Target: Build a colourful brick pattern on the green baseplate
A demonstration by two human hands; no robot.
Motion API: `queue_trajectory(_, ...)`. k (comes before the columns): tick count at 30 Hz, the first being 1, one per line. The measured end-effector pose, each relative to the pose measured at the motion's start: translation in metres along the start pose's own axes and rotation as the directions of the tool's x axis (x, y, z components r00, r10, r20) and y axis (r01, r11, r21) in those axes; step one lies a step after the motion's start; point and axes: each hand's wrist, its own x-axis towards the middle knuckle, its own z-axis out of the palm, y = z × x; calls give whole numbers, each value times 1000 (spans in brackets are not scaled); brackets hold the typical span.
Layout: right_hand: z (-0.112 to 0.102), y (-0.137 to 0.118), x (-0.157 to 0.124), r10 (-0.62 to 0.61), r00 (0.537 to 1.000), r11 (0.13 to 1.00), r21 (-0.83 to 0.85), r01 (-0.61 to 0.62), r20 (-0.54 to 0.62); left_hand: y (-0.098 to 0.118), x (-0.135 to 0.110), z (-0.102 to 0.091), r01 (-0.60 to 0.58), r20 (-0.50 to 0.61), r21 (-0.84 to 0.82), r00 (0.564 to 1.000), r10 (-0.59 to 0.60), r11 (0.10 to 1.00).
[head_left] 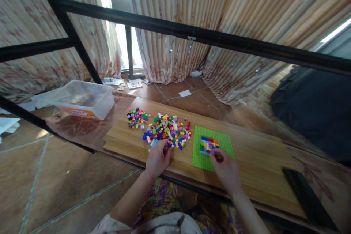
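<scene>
My right hand [225, 166] is over the near right part of a bright green baseplate [197, 157], its thumb and fingertips pinched on a small purple toy brick [212, 152]. Beneath and beside those fingertips is a flat block of joined bricks [205, 144] in blue, red, orange, yellow, white and green, fixed to the plate. My left hand [159, 158] rests at the near edge of a large heap of loose toy bricks [167, 128]. Its fingers are curled together among the bricks, and what they hold, if anything, is too small to make out.
A smaller heap of bricks [138, 117] lies left of the large one on the wooden board [252, 161]. At the far left stands a clear plastic box [93, 98]. A dark flat object [307, 193] lies at the right end. Black metal bars [153, 23] cross above.
</scene>
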Motion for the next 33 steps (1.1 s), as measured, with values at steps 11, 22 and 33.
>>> queue_trajectory(11, 2, 0, -12, -125, 970, 895, -399, 201, 209, 3, -1, -4, -86, 55, 9, 995, 85, 996)
queue_trajectory(22, 5, 4, -13, -72, 989, 982, -164, 94, 133, 5, 0, -5, -86, 43, 5, 995, 86, 996)
queue_trajectory(33, 12, 3, -12, -154, 978, 965, -193, 180, 142, 3, -1, -4, -62, 54, 13, 997, 62, 998)
